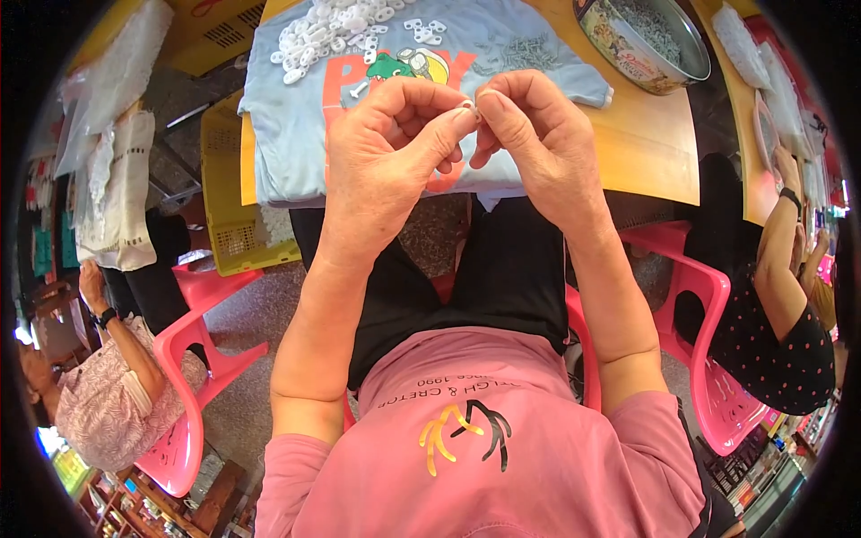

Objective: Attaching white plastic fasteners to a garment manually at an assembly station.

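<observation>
Pinching a tiny white plastic piece [467, 107] between closed fingertips, the left hand [387, 148] and right hand [529, 134] meet above the wooden table's [646, 143] near edge, where a pale blue cloth [296, 134] carries loose white pieces [327, 31]; a round tin [628, 49] stands toward its far right corner, pink chairs [193, 359] around.

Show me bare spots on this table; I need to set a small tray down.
Free: bare orange tabletop between the light blue printed cloth and the round metal tin. Crowded: the cloth's far end, with white plastic pieces and small grey metal parts.
</observation>
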Tool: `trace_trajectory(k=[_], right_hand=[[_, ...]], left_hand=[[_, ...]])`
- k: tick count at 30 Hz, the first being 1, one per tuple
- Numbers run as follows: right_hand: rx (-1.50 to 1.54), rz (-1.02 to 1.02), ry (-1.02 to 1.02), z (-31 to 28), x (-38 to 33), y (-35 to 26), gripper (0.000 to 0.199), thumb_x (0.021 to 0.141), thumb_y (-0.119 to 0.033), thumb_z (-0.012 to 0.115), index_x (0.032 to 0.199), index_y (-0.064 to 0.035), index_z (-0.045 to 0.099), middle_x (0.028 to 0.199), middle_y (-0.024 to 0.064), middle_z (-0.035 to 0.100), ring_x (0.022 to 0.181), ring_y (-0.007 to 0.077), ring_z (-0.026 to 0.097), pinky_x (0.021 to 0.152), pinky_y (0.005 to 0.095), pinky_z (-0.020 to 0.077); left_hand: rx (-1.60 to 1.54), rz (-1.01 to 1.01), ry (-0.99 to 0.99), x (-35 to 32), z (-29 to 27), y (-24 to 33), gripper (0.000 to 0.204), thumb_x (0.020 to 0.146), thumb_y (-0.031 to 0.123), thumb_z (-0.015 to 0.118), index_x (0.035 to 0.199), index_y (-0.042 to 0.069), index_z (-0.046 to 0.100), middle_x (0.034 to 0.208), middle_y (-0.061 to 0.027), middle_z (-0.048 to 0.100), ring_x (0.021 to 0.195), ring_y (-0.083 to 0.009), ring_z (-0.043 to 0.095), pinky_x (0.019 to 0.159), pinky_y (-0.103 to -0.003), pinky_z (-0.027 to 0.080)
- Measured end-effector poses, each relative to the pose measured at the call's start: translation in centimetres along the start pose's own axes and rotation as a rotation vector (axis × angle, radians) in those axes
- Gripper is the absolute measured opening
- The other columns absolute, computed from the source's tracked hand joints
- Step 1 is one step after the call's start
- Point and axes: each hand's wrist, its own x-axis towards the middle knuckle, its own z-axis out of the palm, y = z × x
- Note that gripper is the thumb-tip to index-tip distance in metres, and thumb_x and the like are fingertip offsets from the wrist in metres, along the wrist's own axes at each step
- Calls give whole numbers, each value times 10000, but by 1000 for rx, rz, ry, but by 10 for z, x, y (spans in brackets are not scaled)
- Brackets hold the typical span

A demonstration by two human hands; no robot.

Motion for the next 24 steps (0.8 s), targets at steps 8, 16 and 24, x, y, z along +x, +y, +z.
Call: trace_trajectory(k=[8, 16, 24], right_hand=[[-29, -25, 63, 8, 1, 13, 139, 970, -102, 590, 987, 33, 563, 827, 63, 638, 718, 95, 629, 630, 237, 537], [74, 51, 21, 2, 2, 3, 236, 994, -178, 566, 1092, 33, 604, 920, 70, 635, 804, 111, 616, 696, 286, 584], [-42, 131, 58, 3, -6, -4, 237, 976, -173, 598, 1103, 27, 614, 950, 68, 659, 797, 110, 621, 681, 270, 574]], left_hand=[[9, -6, -6, 3, -3, -11, 122, 883, 74, 697, 946, -11, 637, 765, -27, 653, 633, -59, 595, 546, -189, 471], [-143, -68, -38, 4, -9, -10, 148, 894, 96, 689, 981, -14, 643, 801, -39, 667, 673, -80, 605, 579, -207, 476], [-215, -81, -33, 4, -9, -11, 169, 903, 112, 684, 1019, -7, 650, 859, -43, 674, 698, -78, 607, 572, -201, 483]])
